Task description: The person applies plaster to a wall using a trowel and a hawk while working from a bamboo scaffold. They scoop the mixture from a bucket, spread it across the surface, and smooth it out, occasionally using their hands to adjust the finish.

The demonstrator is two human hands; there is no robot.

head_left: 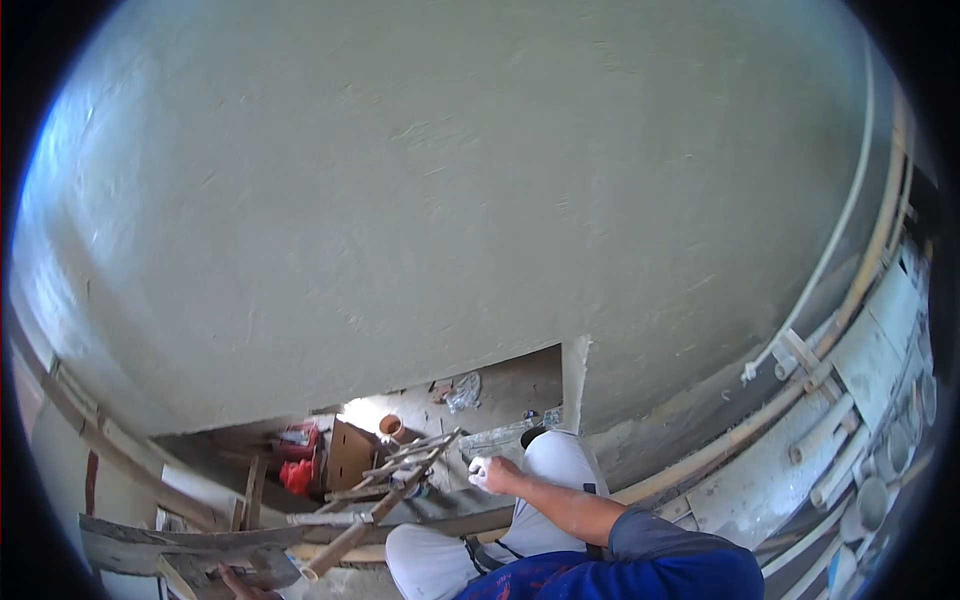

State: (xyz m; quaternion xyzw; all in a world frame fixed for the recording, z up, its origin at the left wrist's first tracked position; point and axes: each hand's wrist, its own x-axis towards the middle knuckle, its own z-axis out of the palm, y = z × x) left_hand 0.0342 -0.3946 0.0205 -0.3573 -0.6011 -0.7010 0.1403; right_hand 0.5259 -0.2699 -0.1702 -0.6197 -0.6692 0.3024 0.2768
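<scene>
My right hand (492, 475) is closed in front of my right knee, its fingers curled together. White shows over the fingers, and what they hold, if anything, I cannot make out. At the lower left, only part of my left hand (240, 585) shows, with one finger stretched out over a flat grey board (270, 567). A small dark piece lies by that fingertip, and the board rests close to a long plank (125, 537). Ahead of me rises a large plastered wall (480, 210) with light trowel marks, low in which is an opening.
Bamboo poles (690, 462) and planks (745, 515) run along the right. Through the opening show a wooden ladder-like frame (400, 480), an orange-brown bucket (393, 428), a red bag (297, 476) and a clear plastic bag (464, 393). A white pipe (845, 220) hangs by the wall.
</scene>
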